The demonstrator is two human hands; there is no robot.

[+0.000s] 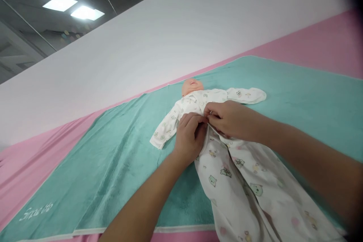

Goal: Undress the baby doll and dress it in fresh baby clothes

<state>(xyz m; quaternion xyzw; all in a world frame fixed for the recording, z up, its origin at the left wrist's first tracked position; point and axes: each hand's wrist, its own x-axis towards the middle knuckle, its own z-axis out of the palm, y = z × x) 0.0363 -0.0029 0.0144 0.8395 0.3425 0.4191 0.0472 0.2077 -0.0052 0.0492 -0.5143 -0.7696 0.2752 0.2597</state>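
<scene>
A baby doll (193, 86) lies on its back, its head toward the wall, dressed in a white onesie (224, 170) printed with small bears. The sleeves spread out to both sides and the legs reach toward me. At the doll's waist, my left hand (191, 134) pinches the front edge of the onesie. My right hand (227, 117) grips the same edge just to the right, fingertips close to the left ones. The fingers cover the exact spot of cloth between them. The onesie's front opening runs down below my hands between the legs.
Under the doll is a teal blanket (121, 166) with white edging and lettering at its lower left corner. Pink cloth (25, 159) shows around it. A white wall (127, 53) rises behind, with a dark glass pane and reflected lights above it.
</scene>
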